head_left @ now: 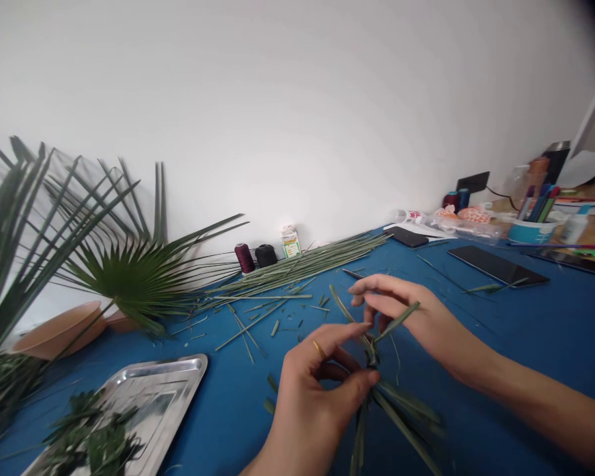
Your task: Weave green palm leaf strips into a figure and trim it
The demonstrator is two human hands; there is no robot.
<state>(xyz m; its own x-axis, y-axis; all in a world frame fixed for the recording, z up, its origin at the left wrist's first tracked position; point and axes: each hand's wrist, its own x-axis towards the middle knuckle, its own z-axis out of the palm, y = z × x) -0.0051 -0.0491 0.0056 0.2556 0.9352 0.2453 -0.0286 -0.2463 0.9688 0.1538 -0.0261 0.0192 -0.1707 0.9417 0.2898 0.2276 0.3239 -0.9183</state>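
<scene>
In the head view, my left hand (322,390) pinches a small knotted piece of green palm leaf (371,357) between thumb and index finger. A gold ring is on one of its fingers. Loose palm leaf strips (401,416) hang below the knot, blurred by motion, and others stick up above it. My right hand (406,307) is just above the knot, its fingers loosely bent and apart, with no strip clearly gripped. One leaf strip (400,320) crosses in front of its palm. The thumb of this hand is mostly hidden.
A metal tray (181,396) with folded leaf pieces lies at left, near a fan palm leaf (133,277) and an orange bowl (59,330). Cut strips (297,268) and thread spools (244,258) line the wall. A black phone (498,266) and pen tub (531,231) stand right.
</scene>
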